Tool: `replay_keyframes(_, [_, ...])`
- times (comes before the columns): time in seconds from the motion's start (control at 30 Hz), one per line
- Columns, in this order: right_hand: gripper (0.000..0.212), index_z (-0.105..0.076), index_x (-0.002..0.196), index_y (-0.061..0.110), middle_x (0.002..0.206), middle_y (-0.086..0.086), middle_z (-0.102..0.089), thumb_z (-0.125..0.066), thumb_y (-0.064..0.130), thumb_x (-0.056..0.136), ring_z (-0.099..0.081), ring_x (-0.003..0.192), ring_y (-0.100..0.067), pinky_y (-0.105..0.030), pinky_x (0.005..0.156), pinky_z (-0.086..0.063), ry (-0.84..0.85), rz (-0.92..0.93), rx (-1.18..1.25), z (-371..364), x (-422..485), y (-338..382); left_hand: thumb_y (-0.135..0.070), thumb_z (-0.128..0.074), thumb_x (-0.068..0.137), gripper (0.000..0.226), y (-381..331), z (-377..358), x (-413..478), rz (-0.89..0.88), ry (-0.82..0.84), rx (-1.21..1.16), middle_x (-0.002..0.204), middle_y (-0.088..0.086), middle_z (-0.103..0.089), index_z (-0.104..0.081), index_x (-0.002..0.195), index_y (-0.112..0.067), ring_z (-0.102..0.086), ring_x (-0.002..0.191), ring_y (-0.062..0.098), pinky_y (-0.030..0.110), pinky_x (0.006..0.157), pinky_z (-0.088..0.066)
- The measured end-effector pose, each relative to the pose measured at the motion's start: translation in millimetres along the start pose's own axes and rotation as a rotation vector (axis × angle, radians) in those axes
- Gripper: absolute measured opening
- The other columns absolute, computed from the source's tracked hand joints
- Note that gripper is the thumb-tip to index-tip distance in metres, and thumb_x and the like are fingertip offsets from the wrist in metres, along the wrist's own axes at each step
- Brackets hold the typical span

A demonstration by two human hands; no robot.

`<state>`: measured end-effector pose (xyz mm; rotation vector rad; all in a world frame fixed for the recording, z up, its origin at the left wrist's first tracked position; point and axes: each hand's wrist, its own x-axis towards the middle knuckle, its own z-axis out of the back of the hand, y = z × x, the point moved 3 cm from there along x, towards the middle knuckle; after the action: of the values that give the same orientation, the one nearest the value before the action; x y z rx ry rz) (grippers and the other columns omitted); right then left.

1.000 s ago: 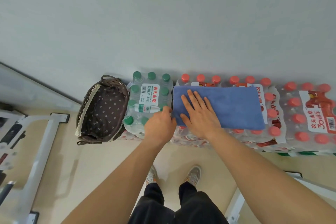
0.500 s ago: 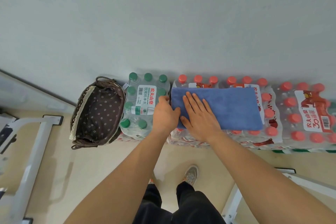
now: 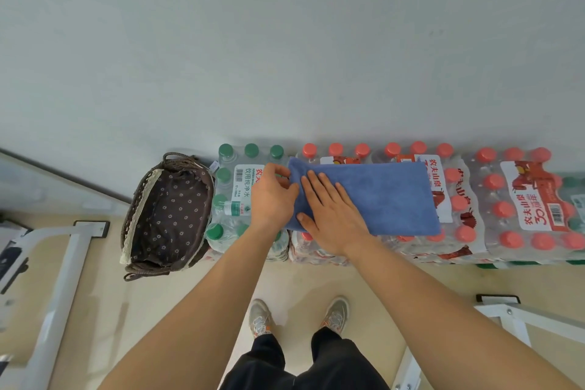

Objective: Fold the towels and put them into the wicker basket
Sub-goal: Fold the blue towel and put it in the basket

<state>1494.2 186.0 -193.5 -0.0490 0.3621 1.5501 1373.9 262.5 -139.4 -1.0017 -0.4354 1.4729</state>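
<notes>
Towel (image 3: 380, 196): blue, already a long strip. It lies flat on the red-capped bottle packs (image 3: 519, 199), under the right hand and running off to that hand's right.
Right hand (image 3: 332, 215): open, with palm and straight fingers pressed flat on the towel's left part, fingertips pointing away from the person.
Left hand (image 3: 272, 196): just left of the right hand. Its fingers curl at the towel's left edge in what looks like a pinch; the underside of the grip is hidden.
Basket (image 3: 139, 196): wicker with a dotted brown lining, no towel visible inside. It stands left of the left hand, with the green-capped bottle pack (image 3: 240, 180) between them.
Step in hand: probably the next fold, taking the left end over toward the right.
Doing it well: hold the flat hand as an anchor and lift the pinched edge along its whole width. Carry it over the knuckle line, sliding the flat hand out only as the cloth lands, then match the corners and smooth the fold.
Risk: the bottle caps make a bumpy bed, so the cloth may drag or skew.
Progress: early, nothing in the basket yet.
</notes>
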Motion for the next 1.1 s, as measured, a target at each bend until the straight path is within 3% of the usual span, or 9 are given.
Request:
replay_keyframes(0.1, [0.073,0.016,0.153,0.022,0.165,0.0,0.012,-0.019,0.055,0.099,0.011,0.152,-0.019,-0.044,0.123,-0.003,0.03,0.033,0.028,4.7,6.7,12.3,-0.012,-0.065,0.088,0.017,7.4,11.7,3.0,-0.059,-0.022,0.055,0.09,-0.007,-0.06,-0.054,0.097,-0.019,-0.056,0.078,0.007,0.012,0.061,-0.038])
replay_keyframes(0.27, [0.074,-0.002,0.158,0.021,0.166,-0.005,-0.002,-0.002,0.055,0.092,-0.004,0.152,-0.026,-0.051,0.121,-0.003,-0.056,-0.036,-0.071,12.7,0.1,0.3,-0.006,-0.059,0.088,0.016,16.6,34.5,11.2,-0.077,-0.057,0.092,0.087,-0.011,-0.06,-0.059,0.089,-0.021,-0.057,0.073,0.008,0.005,0.058,-0.037])
replay_keyframes(0.33, [0.074,0.0,0.157,0.02,0.165,-0.006,0.001,0.0,0.055,0.092,-0.001,0.152,-0.027,-0.051,0.12,-0.001,-0.043,-0.066,-0.063,12.9,-5.4,-12.7,-0.006,-0.058,0.089,0.016,17.5,44.2,15.0,-0.08,-0.082,0.107,0.088,-0.012,-0.061,-0.061,0.091,-0.022,-0.055,0.071,0.001,0.002,0.058,-0.036])
replay_keyframes(0.4, [0.07,0.006,0.157,0.02,0.165,-0.006,0.009,-0.007,0.054,0.098,0.006,0.152,-0.027,-0.05,0.121,0.002,-0.01,-0.084,-0.058,10.7,-7.1,-20.7,-0.009,-0.058,0.09,0.015,19.4,51.7,18.3,-0.086,-0.098,0.131,0.091,-0.013,-0.062,-0.062,0.093,-0.024,-0.057,0.073,0.004,0.005,0.06,-0.037])
replay_keyframes(0.57, [0.07,0.012,0.156,0.021,0.163,-0.006,0.021,-0.015,0.054,0.101,0.016,0.15,-0.027,-0.05,0.121,0.005,0.033,-0.061,-0.023,1.0,4.9,-3.8,-0.015,-0.06,0.091,0.013,21.7,68.7,20.0,-0.099,-0.163,0.166,0.091,-0.016,-0.063,-0.066,0.094,-0.026,-0.06,0.077,0.006,0.025,0.073,-0.044])
replay_keyframes(0.73, [0.068,0.013,0.155,0.021,0.161,-0.006,0.024,-0.017,0.052,0.102,0.021,0.149,-0.027,-0.049,0.121,0.008,0.039,-0.041,0.014,-0.1,18.6,24.0,-0.019,-0.062,0.091,0.012,9.6,90.8,18.9,-0.079,-0.253,0.1,0.088,-0.013,-0.066,-0.069,0.097,-0.027,-0.059,0.069,0.0,0.014,0.061,-0.04])
replay_keyframes(0.9, [0.07,0.01,0.156,0.018,0.163,-0.002,0.017,-0.02,0.053,0.103,0.02,0.15,-0.023,-0.046,0.12,0.011,0.07,-0.017,0.067,9.8,22.4,28.4,-0.021,-0.064,0.09,0.01,-11.1,83.7,13.8,-0.155,-0.233,0.065,0.084,-0.014,-0.067,-0.071,0.094,-0.028,-0.06,0.064,-0.001,0.013,0.061,-0.042])
replay_keyframes(1.1, [0.065,-0.01,0.157,0.014,0.165,-0.004,-0.01,-0.026,0.047,0.103,-0.004,0.152,-0.02,-0.046,0.123,-0.002,-0.084,-0.102,0.049,33.4,-5.1,-25.8,-0.017,-0.065,0.089,0.012,-42.5,48.5,1.8,-0.27,-0.123,0.044,0.078,-0.018,-0.066,-0.07,0.09,-0.029,-0.06,0.06,0.003,0.009,0.053,-0.042])
